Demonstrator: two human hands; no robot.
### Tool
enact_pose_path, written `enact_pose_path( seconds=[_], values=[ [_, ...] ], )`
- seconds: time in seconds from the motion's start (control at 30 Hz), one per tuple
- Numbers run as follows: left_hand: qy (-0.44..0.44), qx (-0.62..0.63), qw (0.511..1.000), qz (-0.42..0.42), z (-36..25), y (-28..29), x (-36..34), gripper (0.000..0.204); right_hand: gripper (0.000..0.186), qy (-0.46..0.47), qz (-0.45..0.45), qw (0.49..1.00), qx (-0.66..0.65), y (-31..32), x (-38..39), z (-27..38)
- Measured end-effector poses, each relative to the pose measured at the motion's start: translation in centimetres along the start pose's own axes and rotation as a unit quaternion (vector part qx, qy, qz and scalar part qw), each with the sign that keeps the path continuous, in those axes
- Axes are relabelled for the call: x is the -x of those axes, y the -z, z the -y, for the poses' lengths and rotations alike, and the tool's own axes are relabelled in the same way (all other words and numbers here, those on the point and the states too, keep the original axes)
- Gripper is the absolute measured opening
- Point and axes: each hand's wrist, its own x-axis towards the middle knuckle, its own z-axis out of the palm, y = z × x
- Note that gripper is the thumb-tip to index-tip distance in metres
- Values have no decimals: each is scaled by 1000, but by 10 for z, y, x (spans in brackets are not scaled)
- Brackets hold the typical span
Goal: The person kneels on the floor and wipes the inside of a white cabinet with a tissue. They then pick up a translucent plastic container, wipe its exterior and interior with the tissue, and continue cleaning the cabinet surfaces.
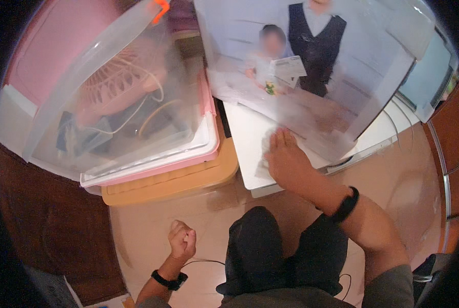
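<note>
My right hand (289,159) presses down on a white flat top (245,126), its fingers together over a pale greyish cloth (266,146) that shows beside them. Most of the cloth is hidden under the hand. Just beyond the fingers stands a large picture panel (229,56) under a glossy clear cover, with printed figures on it. My left hand (182,238) is closed in a loose fist over the floor, away from everything; nothing shows in it. Both wrists wear black bands.
At left, a clear lid (93,51) leans over a pink-rimmed storage box (201,154); a pink fan (121,84) and its cable show through. An orange-yellow lid or box (173,179) lies beneath. Reddish-brown cabinets (447,149) border the right. A thin black cable (203,261) runs across the floor.
</note>
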Motion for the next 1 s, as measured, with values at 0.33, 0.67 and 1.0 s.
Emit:
enact_pose_path(
  seconds=[0.33,0.67,1.0],
  values=[
    [37,32,998,41,-3,1,38,14,61,63,-61,993,-85,-4,-38,57],
    [96,28,994,33,-9,11,53,15,57,41,2,999,-33,9,-19,-4],
    [43,28,996,72,-12,4,36,14,49,109,-115,974,-160,-4,-15,43]
  ],
)
